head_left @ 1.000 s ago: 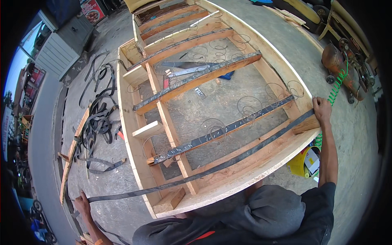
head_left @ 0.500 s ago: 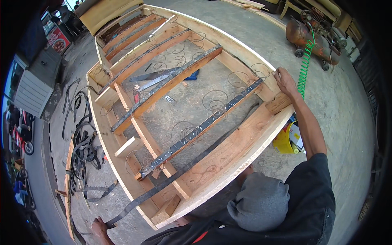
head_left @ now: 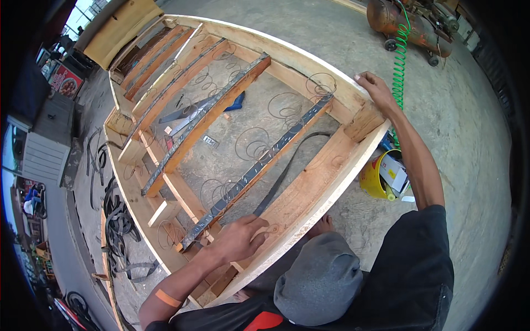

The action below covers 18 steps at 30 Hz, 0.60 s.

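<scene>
A large wooden frame (head_left: 309,215) with crossbars and coil springs lies before me. My right hand (head_left: 375,91) is closed over its upper edge at the far right corner, thumb and fingers bent around the board. My left hand (head_left: 240,240) is inside the near end, fingers curled, at the end of a black rubber strap (head_left: 284,174). From there the strap runs slack and curved toward the right side, below the nearest crossbar (head_left: 265,165). That crossbar carries a dark strip dotted with staples, with wire springs (head_left: 254,146) along it. My fingers hide the strap's near end.
A hand saw (head_left: 190,118) with a blue handle lies on the floor inside the frame. Tangled black straps (head_left: 118,223) lie left of it. At right are a yellow bucket (head_left: 375,179) and a green coiled hose (head_left: 400,66) from a rusty compressor (head_left: 386,19).
My left hand has swung in from beyond the lower left corner to inside the frame. The strap, stretched taut across before, now hangs slack. My right hand stays on the edge.
</scene>
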### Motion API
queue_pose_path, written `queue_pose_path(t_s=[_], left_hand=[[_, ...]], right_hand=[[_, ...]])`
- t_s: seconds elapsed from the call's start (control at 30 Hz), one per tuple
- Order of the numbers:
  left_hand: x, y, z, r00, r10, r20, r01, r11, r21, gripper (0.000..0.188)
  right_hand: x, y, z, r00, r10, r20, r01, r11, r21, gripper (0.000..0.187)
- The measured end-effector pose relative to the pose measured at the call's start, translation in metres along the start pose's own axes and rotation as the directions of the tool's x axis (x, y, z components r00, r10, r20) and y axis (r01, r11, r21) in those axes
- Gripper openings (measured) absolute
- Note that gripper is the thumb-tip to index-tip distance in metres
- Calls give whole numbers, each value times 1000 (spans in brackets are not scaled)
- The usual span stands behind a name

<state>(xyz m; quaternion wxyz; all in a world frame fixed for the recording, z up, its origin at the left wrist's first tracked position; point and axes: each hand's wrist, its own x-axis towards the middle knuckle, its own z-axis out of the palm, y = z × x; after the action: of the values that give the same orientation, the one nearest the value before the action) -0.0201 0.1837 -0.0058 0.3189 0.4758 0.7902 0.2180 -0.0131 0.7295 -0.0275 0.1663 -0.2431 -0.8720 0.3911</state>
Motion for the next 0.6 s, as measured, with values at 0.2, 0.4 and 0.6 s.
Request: queue_pose_path(t_s=[0.2, 0.4, 0.6], left_hand=[[212, -40, 79, 956, -95, -277, 133, 984, 122, 51], [306, -30, 120, 821, -292, -491, 352, 935, 32, 45], [323, -42, 139, 856, -194, -479, 237, 971, 31, 29]], right_hand=[[-7, 56, -84, 954, 116, 275, -45, 966, -253, 35], [-55, 121, -84, 752, 414, 513, -225, 892, -391, 42], [-69, 221, -23, 721, 505, 475, 18, 672, -741, 94]])
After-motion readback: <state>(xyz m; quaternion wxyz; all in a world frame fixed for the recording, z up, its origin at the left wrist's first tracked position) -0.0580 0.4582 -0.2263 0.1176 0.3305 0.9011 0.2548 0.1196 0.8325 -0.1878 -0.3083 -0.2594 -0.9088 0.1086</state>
